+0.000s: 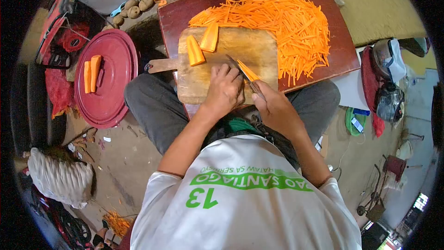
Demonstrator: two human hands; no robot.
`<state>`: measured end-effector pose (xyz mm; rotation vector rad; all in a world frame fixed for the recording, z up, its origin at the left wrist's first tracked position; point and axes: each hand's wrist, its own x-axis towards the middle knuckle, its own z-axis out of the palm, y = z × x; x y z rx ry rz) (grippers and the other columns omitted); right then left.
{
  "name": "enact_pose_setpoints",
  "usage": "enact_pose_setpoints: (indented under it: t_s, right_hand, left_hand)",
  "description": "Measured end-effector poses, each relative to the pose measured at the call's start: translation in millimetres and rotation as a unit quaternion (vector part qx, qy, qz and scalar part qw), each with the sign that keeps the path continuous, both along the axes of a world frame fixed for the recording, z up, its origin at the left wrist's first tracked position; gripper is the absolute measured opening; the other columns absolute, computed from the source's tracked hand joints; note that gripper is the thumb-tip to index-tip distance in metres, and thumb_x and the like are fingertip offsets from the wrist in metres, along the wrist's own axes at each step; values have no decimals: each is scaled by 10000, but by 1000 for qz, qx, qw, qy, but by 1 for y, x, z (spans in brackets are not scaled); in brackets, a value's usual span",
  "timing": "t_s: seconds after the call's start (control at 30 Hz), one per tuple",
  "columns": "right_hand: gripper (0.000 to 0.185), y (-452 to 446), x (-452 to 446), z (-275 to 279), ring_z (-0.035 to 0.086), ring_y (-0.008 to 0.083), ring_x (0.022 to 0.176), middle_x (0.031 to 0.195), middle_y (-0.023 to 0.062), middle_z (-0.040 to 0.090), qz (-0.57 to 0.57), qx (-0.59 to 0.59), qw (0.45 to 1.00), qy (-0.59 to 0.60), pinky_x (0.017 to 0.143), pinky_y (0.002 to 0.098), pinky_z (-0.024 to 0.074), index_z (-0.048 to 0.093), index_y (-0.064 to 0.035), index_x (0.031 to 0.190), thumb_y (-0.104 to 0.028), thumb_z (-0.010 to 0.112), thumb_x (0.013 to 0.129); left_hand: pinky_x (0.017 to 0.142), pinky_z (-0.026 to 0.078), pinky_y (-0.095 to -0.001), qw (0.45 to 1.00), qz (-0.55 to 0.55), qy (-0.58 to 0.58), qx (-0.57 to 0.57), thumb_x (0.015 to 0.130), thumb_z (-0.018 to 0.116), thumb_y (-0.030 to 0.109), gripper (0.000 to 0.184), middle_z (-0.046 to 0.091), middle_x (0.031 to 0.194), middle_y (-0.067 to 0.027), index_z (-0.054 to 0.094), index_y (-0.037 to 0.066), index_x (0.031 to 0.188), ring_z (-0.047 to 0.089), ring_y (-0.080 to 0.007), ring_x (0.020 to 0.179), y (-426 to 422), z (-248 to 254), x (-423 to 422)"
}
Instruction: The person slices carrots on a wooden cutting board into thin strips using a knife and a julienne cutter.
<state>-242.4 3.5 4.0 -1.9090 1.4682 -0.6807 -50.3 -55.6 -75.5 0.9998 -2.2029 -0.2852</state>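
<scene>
Carrot slices (pixel 248 71) lay beside the knife (pixel 233 61), clenched in the right hand (pixel 276 111); the left hand (pixel 223 90) curled, its pinch hidden. On the board (pixel 199 85), two chunks (pixel 202 47) sat at eleven o'clock; two sticks (pixel 92 74) at nine, on one lid (pixel 104 106).

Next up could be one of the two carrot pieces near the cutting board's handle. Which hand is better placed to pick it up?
Left, probably: the left hand is nearer those carrot pieces, while the right hand has the knife in its grip.
</scene>
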Motion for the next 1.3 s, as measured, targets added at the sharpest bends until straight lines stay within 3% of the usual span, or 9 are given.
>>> enact_pose_setpoints:
  t_s: [0.27, 0.37, 0.47, 0.67, 0.87, 1.0, 1.1, 1.2, 1.3]
  right_hand:
    - [349, 4, -6, 10, 667, 222, 738, 816, 173, 602, -53, 116, 985, -118, 714, 386, 540, 623, 39, 1376, -157, 587, 1089]
    - [352, 2, -9, -2, 641, 237, 720, 813, 166, 610, -11, 48, 996, -68, 711, 375, 531, 619, 36, 1386, -142, 591, 1084]
    - [376, 5, -6, 7, 726, 489, 878, 947, 286, 708, -21, 54, 996, -62, 755, 519, 569, 603, -18, 1385, -248, 596, 1088]
    - [390, 14, -14, 18, 736, 373, 794, 904, 225, 715, -69, 151, 981, -97, 719, 451, 557, 610, -10, 1376, -279, 621, 1094]
    - [348, 7, -33, 0, 696, 285, 741, 885, 177, 698, -7, 183, 979, -94, 699, 415, 546, 660, -13, 1328, -276, 622, 1103]
    - [361, -12, -56, 2, 679, 186, 837, 933, 118, 721, -37, 193, 973, -125, 777, 376, 558, 679, 15, 1324, -261, 619, 1100]
    - [358, -42, -80, 3, 684, 184, 833, 964, 124, 743, -77, 145, 981, -102, 780, 359, 561, 693, 19, 1324, -238, 647, 1080]
    - [366, -70, -107, -5, 687, 183, 802, 954, 136, 754, -65, -26, 997, -37, 764, 353, 563, 701, 25, 1325, -219, 684, 1054]
    - [375, -78, -128, 16, 672, 187, 766, 887, 155, 733, -94, -28, 995, 23, 749, 362, 562, 706, 44, 1305, -209, 719, 1029]
  left_hand:
    - [858, 448, -482, 999, 30, 29, 17, 765, 801, 83, 223, 617, 993, -148, 749, 11, 970, 568, -359, 980, 1, -3, -1]
    - [842, 449, -477, 998, 39, 52, 28, 798, 795, 75, 184, 609, 957, -148, 757, 8, 966, 574, -359, 950, -2, -4, -3]
    - [838, 447, -478, 997, 40, 61, 27, 798, 789, 56, 162, 612, 936, -146, 758, 0, 947, 579, -359, 936, -3, 4, -2]
    - [768, 472, -467, 981, 81, 168, 46, 792, 798, -19, 119, 604, 884, -159, 738, -24, 895, 588, -362, 864, -4, -3, -2]
    - [729, 479, -420, 955, 133, 258, 66, 821, 803, -43, 92, 611, 827, -149, 727, -30, 873, 595, -328, 794, -5, 4, 1]
    - [700, 464, -406, 956, 119, 251, 93, 817, 809, -51, 100, 595, 801, -140, 717, -29, 852, 584, -306, 767, -3, 8, 2]
    - [676, 446, -410, 963, 107, 233, 87, 816, 810, -49, 123, 564, 780, -138, 688, -32, 815, 567, -298, 751, -5, 9, 0]
    - [666, 430, -410, 967, 96, 217, 96, 830, 812, -31, 157, 532, 769, -136, 661, -36, 789, 550, -295, 739, -5, 11, 0]
    - [660, 418, -407, 973, 83, 197, 90, 846, 817, -16, 204, 504, 767, -135, 628, -42, 774, 538, -282, 732, -7, 10, -2]
